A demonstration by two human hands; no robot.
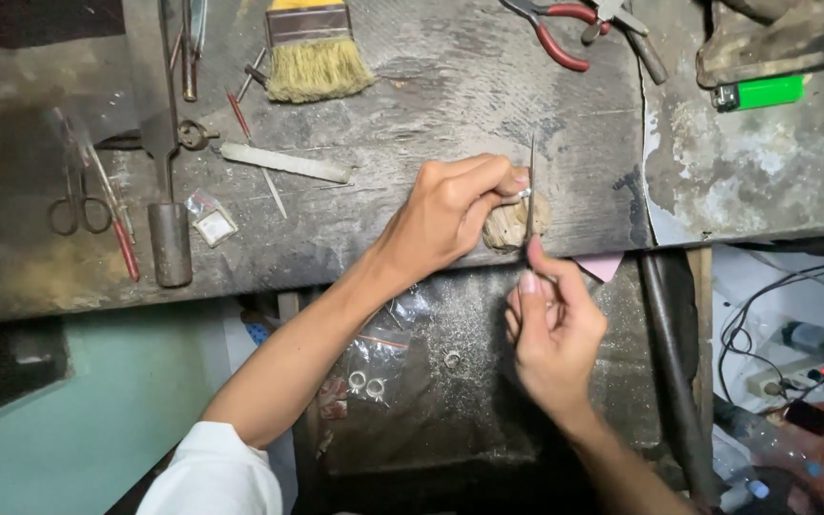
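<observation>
My left hand [455, 205] pinches a small silver ring [525, 194] against a worn wooden bench peg [515, 225] at the front edge of the grey workbench [412, 124]. My right hand [550, 324] grips a thin needle file [531, 181] that stands nearly upright, its blade passing at the ring. Both hands meet over the peg, fingers closed on what they hold.
On the bench lie a straw-bristle brush [312, 52], red-handled pliers [555, 29], a green lighter [760, 92], small scissors [76, 200], a flat file [283, 162] and a small plastic bag [212, 221]. A tray below holds several silver rings [366, 383] and plastic bags. Cables lie at right.
</observation>
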